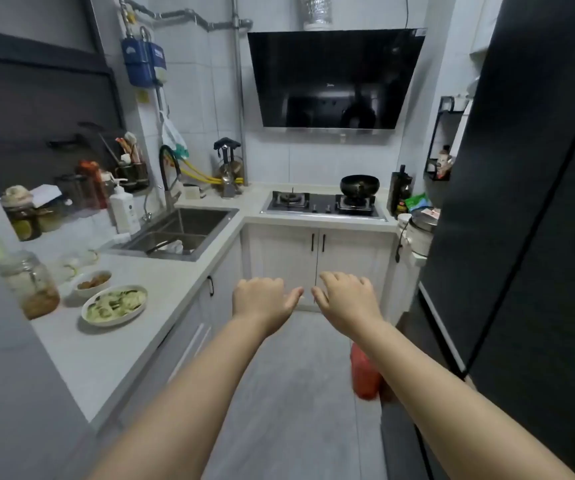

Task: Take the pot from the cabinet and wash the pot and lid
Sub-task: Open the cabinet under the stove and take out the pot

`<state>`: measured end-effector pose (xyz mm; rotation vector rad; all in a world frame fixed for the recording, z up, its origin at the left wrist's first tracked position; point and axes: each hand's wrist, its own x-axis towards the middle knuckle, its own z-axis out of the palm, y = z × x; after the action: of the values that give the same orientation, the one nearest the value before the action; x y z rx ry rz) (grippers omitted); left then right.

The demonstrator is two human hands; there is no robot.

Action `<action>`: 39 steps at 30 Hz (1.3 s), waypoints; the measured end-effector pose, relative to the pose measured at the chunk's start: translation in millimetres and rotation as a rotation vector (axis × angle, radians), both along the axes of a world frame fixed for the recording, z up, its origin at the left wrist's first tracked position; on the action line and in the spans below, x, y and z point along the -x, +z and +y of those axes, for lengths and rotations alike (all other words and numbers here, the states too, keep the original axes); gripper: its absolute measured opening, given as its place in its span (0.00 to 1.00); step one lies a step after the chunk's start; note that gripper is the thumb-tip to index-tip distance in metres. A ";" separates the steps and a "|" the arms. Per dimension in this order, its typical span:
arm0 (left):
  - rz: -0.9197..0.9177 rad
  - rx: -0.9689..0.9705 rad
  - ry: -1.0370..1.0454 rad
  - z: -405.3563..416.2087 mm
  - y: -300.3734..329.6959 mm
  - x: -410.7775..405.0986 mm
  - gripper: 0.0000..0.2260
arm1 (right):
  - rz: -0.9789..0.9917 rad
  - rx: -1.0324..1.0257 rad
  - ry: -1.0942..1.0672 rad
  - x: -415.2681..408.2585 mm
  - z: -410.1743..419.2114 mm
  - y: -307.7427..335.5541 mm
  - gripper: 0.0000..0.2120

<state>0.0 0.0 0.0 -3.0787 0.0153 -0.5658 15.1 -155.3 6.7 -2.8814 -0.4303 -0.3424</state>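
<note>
— Where does the single head view look from?
— High up, facing forward and down toward the stove (324, 204), set well back; the bench (133, 327) runs along its left.

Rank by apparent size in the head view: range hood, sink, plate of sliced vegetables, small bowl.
1. Range hood
2. Sink
3. Plate of sliced vegetables
4. Small bowl

The plate and bowl sit nearer the camera, so they look larger than they would farther off.
</note>
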 end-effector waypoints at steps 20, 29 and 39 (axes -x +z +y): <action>0.400 0.064 -0.063 43.4 -116.5 4.8 0.24 | 0.292 0.092 -0.051 11.8 46.3 -106.2 0.17; 0.692 0.032 -0.081 90.3 -180.0 18.9 0.27 | 0.514 0.146 -0.126 34.4 80.9 -172.7 0.20; 0.868 0.088 -0.100 103.3 -229.4 30.3 0.29 | 0.669 0.095 -0.201 57.2 101.5 -230.1 0.21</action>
<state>-30.3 103.3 -229.4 -3.1312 0.1512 0.8069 -42.1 -53.8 -223.3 -2.8995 -0.0356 0.6180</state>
